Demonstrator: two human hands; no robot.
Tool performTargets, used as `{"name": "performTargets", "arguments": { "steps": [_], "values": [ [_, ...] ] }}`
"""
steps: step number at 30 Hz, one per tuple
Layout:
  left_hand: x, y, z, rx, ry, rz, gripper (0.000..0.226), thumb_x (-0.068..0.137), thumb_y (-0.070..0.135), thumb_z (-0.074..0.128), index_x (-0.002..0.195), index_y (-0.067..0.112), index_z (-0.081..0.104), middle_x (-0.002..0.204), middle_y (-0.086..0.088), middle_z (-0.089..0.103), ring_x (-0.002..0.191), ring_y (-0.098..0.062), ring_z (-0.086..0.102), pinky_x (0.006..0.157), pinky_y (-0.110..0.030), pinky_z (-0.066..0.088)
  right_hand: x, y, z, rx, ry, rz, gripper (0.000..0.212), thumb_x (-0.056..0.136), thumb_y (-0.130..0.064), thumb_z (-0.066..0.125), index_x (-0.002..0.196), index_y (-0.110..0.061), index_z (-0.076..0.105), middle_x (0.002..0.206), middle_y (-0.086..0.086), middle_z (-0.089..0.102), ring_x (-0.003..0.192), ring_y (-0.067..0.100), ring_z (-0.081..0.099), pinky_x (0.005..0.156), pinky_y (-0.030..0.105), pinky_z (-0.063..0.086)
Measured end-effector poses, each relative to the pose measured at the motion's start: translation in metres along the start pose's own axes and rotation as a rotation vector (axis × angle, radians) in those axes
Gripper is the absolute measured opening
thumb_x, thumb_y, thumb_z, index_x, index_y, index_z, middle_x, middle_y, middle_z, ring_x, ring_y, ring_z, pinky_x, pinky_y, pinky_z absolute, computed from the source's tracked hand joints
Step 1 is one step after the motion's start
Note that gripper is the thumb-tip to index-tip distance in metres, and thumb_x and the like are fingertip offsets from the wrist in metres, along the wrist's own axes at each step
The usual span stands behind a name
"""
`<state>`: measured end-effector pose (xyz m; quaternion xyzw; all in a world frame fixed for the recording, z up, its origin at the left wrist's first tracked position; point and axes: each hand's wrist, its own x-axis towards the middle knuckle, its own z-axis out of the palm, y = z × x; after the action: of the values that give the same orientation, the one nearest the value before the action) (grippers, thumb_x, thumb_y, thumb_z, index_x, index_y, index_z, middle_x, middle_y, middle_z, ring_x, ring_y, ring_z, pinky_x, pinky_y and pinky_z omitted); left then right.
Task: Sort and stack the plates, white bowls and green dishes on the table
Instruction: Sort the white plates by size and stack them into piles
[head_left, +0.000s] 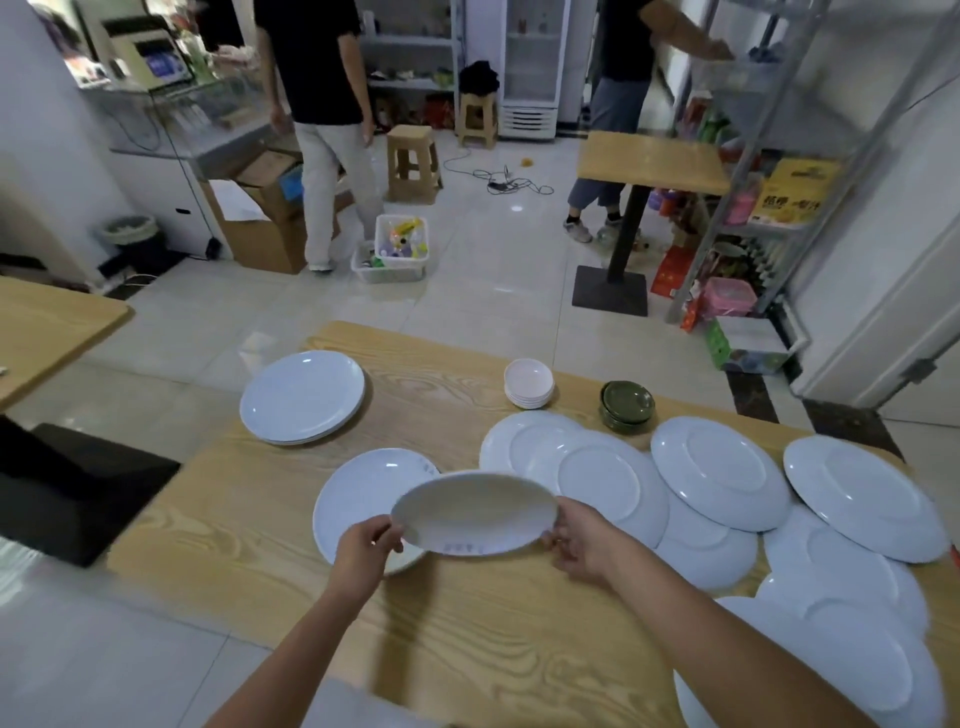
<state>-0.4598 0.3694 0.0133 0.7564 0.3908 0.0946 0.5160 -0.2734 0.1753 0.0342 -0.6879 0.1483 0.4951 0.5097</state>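
Note:
A white plate (475, 512) hangs tilted just above the wooden table (218, 525). My left hand (370, 543) grips its left rim and my right hand (574, 535) grips its right rim. Under it on the left lies another white plate (358, 493). A neat stack of white plates (301, 397) sits at the far left. Several loose white plates (722, 473) overlap across the right side. A stack of small white bowls (529, 383) and a stack of green dishes (627, 405) stand at the far edge.
Two people stand on the tiled floor beyond the table, near plastic stools (413, 161) and a white basket (395, 249). A second table (649, 161) and metal shelving (753, 171) are at the right. Another table (47, 327) is at the left.

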Motion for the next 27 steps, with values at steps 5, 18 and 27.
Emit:
{"name": "performTargets", "arguments": {
  "steps": [5,18,27],
  "values": [
    [0.03,-0.006,-0.022,0.072,0.105,-0.081,0.045,0.099,0.015,0.045,0.054,0.009,0.042,0.054,-0.004,0.045,0.055,-0.017,0.04,0.055,-0.029,0.028,0.016,-0.011,0.048,-0.063,0.004,-0.078,0.034,0.094,-0.042,0.046,0.071,-0.017,0.05,0.052,-0.002,0.043,0.049,0.01,0.035,0.055,0.021,0.034],
    [0.08,-0.066,-0.057,0.367,0.103,-0.308,0.045,0.099,0.023,0.043,0.055,0.015,0.045,0.067,-0.01,0.054,0.069,-0.027,0.051,0.061,-0.029,0.034,0.061,-0.005,0.129,-0.646,0.05,-0.137,0.018,0.08,-0.017,0.051,0.063,-0.012,0.053,0.057,0.0,0.059,0.049,0.014,0.045,0.045,0.022,0.032],
    [0.085,-0.071,-0.061,0.72,0.051,-0.252,0.04,0.099,0.037,0.034,0.092,0.013,0.065,0.094,-0.007,0.068,0.09,-0.026,0.063,0.067,-0.027,0.041,0.071,0.004,0.134,-0.707,0.058,-0.165,0.02,0.077,-0.014,0.047,0.059,-0.016,0.057,0.059,-0.002,0.063,0.058,0.014,0.057,0.068,0.024,0.047]
  ]
}}
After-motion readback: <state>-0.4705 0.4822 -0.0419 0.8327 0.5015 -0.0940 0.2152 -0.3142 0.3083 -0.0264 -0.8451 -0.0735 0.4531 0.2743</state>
